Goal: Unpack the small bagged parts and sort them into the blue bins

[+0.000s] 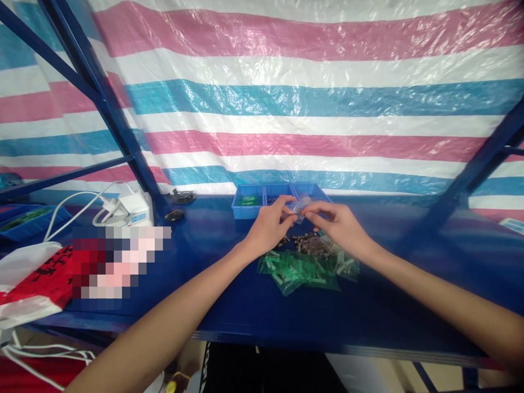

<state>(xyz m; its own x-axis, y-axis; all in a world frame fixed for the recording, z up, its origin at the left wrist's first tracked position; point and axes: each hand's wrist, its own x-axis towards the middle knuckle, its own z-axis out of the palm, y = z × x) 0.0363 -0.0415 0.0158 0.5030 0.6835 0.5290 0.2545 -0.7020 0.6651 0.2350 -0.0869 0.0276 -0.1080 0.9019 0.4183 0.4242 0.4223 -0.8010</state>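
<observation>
Over the table [368, 311], left grip [271, 221] and right grip [339, 222] pinch clear plastic [300, 208] between them.

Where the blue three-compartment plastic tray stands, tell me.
Head view, near the middle: the tray stands at the back of the blue tabletop, just beyond the left hand and right hand.

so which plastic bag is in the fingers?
The small clear plastic bag, held up between the left hand and right hand; the plastic bag with green pieces lies on the blue table, nearer the person.
</observation>
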